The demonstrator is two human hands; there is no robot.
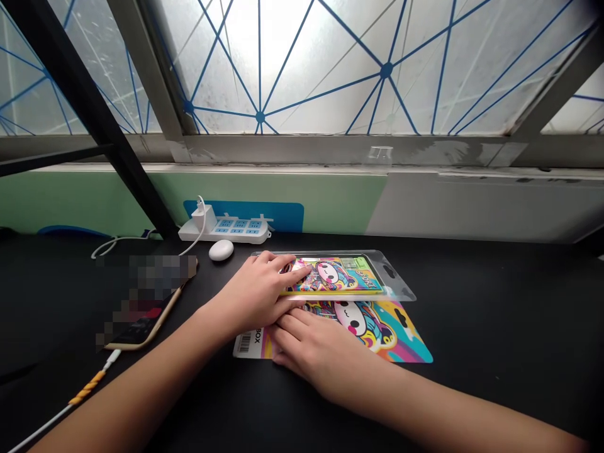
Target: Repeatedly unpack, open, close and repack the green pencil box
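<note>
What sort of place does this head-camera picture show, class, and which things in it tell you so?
Probably an office or study workspace beside a window: a black desktop holds a white power strip and what looks like a white computer mouse, with a frosted window behind.

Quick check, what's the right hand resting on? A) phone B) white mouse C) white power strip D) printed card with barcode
D. The right hand lies on the printed card, with its barcode showing past the fingers, just below the clear plastic pack.
</note>
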